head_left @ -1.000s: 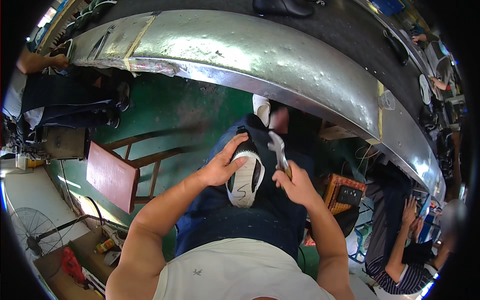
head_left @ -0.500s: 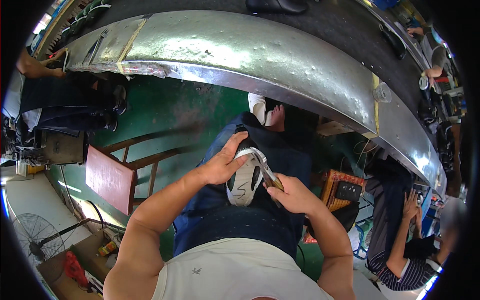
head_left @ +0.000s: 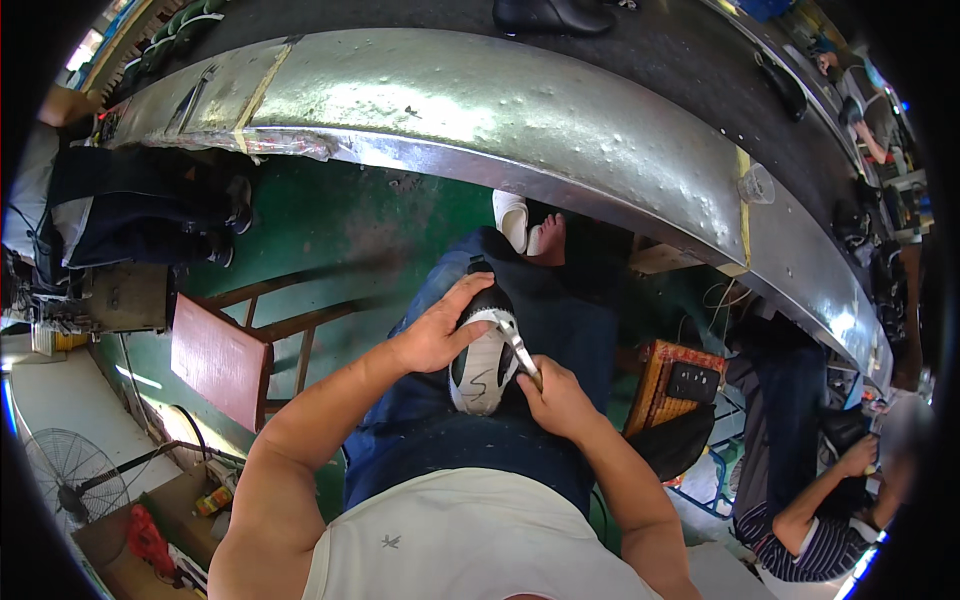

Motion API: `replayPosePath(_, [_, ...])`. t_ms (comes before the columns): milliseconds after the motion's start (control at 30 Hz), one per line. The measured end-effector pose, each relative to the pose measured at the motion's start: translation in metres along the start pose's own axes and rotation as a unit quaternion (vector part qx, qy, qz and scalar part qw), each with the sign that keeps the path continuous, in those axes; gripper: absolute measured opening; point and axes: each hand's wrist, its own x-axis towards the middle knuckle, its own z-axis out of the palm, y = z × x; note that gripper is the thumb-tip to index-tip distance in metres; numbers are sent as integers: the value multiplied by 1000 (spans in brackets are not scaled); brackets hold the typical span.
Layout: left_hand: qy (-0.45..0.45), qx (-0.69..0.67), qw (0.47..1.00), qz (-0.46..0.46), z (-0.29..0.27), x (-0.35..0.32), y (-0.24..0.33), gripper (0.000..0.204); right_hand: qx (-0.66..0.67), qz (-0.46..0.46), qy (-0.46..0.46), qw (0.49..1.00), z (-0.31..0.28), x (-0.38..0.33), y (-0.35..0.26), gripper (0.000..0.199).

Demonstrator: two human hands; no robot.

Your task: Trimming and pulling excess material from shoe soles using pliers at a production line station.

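Observation:
An upside-down shoe (head_left: 481, 376) with a pale underside and a black upper rests on my lap, on dark blue trousers. A dark curved mark runs across its underside. My left hand (head_left: 440, 325) is wrapped round the far end of the shoe, with the thumb on the pale edge. In my right hand (head_left: 560, 398) is the grip of a pair of metal pliers (head_left: 519, 348). The head of the pliers touches the shoe's edge near my left thumb. Whether the jaws bite on material is too small to tell.
A dented metal-edged bench (head_left: 430, 95) curves across ahead of me, with a black shoe (head_left: 555, 15) and a plastic cup (head_left: 757, 185) on it. A wooden stool (head_left: 222, 360) stands left, a woven-topped seat (head_left: 665, 385) right. Co-workers sit on both sides.
My right hand and the pliers have shifted slightly left and lower, with the pliers turned against the shoe's edge. My left hand keeps its hold. The right-hand co-worker's arms have moved.

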Motion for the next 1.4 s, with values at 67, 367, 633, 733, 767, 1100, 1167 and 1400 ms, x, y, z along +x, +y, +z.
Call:
replayPosePath(67, [-10,-38,999,-8,-5,-5,0,63,-27,4,-16,999,-9,-9,-20,28])
replayPosePath(367, [33,-223,953,-203,-3,19,6,57,14,43,-143,989,-49,-3,-31,22])
replayPosePath(633, [-19,-55,988,-142,-8,16,9,69,221,2,4,975,-38,-5,-39,31])
replayPosePath(733, [-43,-55,987,-147,-10,13,8,76,-33,27,-38,998,-32,28,-29,37])
replayPosePath(767, [-43,-55,987,-148,-8,6,8,76,-32,26,-39,998,-30,23,-28,37])
replayPosePath(1100, [59,-201,959,-190,53,-76,-13,76,158,129,11,979,21,20,29,78])
replayPosePath(1167, [36,-158,969,-187,55,-70,-16,76,176,107,-3,978,30,15,44,65])
replayPosePath(1400, [-15,-117,981,-155,74,-50,-1,101,391,159,31,906,25,6,39,33])
